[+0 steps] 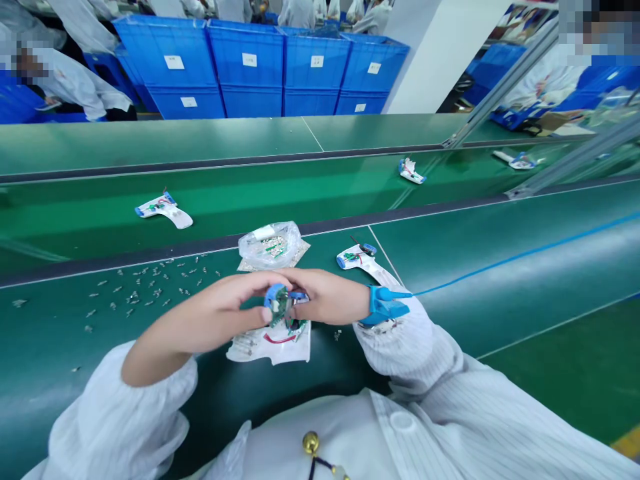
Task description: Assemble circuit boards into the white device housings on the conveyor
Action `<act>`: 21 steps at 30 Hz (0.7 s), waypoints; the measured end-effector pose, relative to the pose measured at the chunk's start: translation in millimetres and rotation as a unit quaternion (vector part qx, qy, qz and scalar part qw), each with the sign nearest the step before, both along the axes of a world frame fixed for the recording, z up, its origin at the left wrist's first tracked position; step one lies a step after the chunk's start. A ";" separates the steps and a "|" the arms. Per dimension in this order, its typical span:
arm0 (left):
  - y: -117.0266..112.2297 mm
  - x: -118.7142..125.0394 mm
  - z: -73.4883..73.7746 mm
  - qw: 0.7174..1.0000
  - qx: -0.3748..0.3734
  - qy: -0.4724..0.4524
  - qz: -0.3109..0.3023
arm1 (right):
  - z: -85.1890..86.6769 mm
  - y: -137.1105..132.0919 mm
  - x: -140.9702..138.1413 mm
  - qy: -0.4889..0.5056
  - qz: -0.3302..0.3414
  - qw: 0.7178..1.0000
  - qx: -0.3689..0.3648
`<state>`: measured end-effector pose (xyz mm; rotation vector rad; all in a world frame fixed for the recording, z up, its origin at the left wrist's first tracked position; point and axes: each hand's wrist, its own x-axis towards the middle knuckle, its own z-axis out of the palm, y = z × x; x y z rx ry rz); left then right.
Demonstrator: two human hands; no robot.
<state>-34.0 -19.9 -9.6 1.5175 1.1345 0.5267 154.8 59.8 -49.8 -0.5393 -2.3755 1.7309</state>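
Clamped on a blue-rimmed circuit board (280,301), left hand (225,308) and right hand (325,297), just above a white housing (270,348); loose screws (145,287) leftward, clear plastic bag (270,245) beyond!

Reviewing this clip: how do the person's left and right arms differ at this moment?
The right hand wears a blue wrist strap with a thin blue cord running off across the belt; the left hand shows no strap. The left forearm is bare well above the wrist, while the white striped right sleeve reaches almost to the strap. Both hands are ungloved and meet on a round blue-rimmed circuit part.
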 end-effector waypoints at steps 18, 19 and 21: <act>-42.4 10.8 -47.9 0.966 -0.023 0.060 0.252 | -16.5 -3.6 4.8 0.052 -0.133 0.956 -0.256; -42.8 12.8 -46.9 0.963 -0.007 0.075 0.259 | -15.0 -6.0 4.6 0.041 -0.149 0.965 -0.212; -42.5 16.0 -44.8 0.956 0.023 0.111 0.269 | -8.8 -12.1 5.3 0.031 -0.183 0.976 -0.112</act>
